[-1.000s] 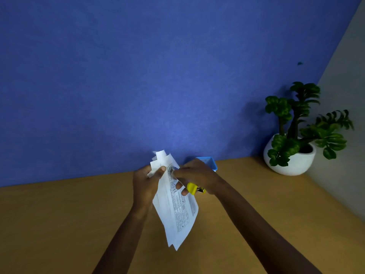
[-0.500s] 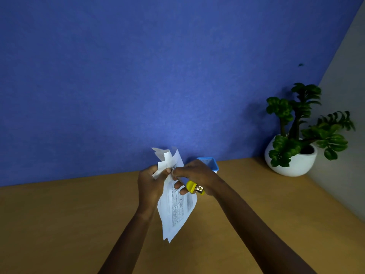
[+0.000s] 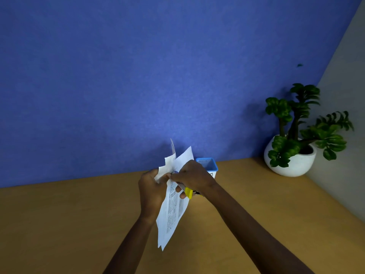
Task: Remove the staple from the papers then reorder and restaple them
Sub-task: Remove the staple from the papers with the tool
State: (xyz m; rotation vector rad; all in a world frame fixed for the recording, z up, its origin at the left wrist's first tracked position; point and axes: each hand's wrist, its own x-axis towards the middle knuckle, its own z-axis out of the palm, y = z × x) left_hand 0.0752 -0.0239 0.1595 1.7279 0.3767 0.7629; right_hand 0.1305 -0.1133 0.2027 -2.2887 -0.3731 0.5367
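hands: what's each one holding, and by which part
Left hand pinches the papers near their upper edge; right hand grips a yellow-ended tool by its upper part.

The wooden table [image 3: 59, 224] has a plain yellow-brown top. Its far edge meets a blue wall, and on the right side it meets a grey wall. Two things stand directly on it. A small blue mesh container [image 3: 207, 165] stands upright just behind the fingers [image 3: 182, 194] of the right hand [image 3: 192, 177], close to the blue wall. The hand covers part of its lower side, so its base is not fully seen. A round white pot [image 3: 292, 163] with a green plant [image 3: 296, 119] stands in the far corner where the two walls meet, well apart from those fingers, to the right of them.
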